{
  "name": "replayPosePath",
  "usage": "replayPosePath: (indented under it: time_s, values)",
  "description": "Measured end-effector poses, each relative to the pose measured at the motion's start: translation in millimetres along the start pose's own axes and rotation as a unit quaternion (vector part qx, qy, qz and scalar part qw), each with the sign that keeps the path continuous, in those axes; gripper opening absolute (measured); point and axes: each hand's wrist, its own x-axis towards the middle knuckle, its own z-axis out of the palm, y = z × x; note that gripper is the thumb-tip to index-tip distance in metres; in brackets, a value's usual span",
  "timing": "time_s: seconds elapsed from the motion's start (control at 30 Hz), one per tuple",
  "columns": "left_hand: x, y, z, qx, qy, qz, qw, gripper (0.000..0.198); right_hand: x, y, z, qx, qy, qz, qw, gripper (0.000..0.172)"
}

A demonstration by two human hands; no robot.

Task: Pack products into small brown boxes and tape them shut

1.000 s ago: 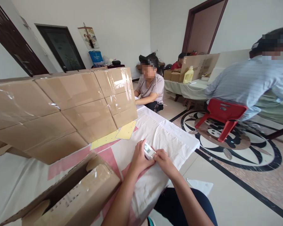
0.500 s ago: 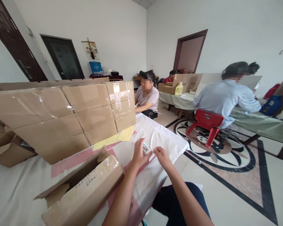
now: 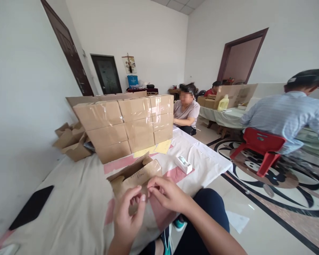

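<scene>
White walls (image 3: 154, 46) rise at the back, and a pale cloth (image 3: 79, 198) spreads below. Cartons (image 3: 108, 117) stand stacked at centre left. Nearer, an open box (image 3: 138, 173) lies lengthwise from lower left to upper right. Across its near end, the left hand (image 3: 123, 212) curls, thumb and forefinger almost meeting; beside it the right hand (image 3: 168, 194) pinches. I cannot tell whether either holds anything. Up and right of both, nearer the right, sits a white dispenser (image 3: 184, 165), slanting down rightward.
</scene>
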Motion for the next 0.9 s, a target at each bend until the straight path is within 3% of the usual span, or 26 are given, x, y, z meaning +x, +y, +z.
replayPosePath:
  time_s: [0.1, 0.2, 0.37, 0.47, 0.6, 0.7, 0.8, 0.9]
  values:
    - [-0.5, 3.5, -33.8, 0.021, -0.018, -0.044, 0.999, 0.022, 0.8, -15.2, 20.6, 0.025, -0.038, -0.004, 0.999, 0.011]
    - [-1.9, 15.2, -61.3, 0.006, -0.073, -0.073, 0.995, 0.022, -1.7, -27.5, 38.5, 0.048, -0.044, -0.013, 0.998, 0.017]
    - [-0.4, 32.3, -99.0, 0.013, -0.131, -0.104, 0.986, 0.018, -11.3, -45.3, 63.8, 0.051, -0.048, -0.029, 0.997, 0.068]
    - [-1.7, 37.5, -115.9, -0.001, -0.159, -0.111, 0.981, 0.014, -13.8, -58.9, 74.9, 0.017, -0.082, -0.038, 0.996, 0.076]
    - [-6.5, 41.2, -126.4, -0.006, -0.112, -0.088, 0.990, 0.007, -10.1, -76.0, 81.4, -0.029, -0.116, -0.051, 0.991, 0.075]
    - [-12.1, 38.2, -124.6, 0.004, -0.035, -0.090, 0.995, 0.010, 2.3, -70.8, 72.2, -0.057, -0.122, -0.041, 0.990, 0.088]
    - [-14.2, 28.3, -118.9, 0.000, 0.067, -0.127, 0.990, 0.010, 31.4, -39.3, 48.7, -0.166, -0.061, -0.047, 0.983, 0.078]
    - [-6.4, 13.5, -111.7, -0.019, 0.076, -0.174, 0.982, 0.013, 67.0, 8.7, 26.2, -0.309, -0.030, -0.054, 0.949, 0.052]
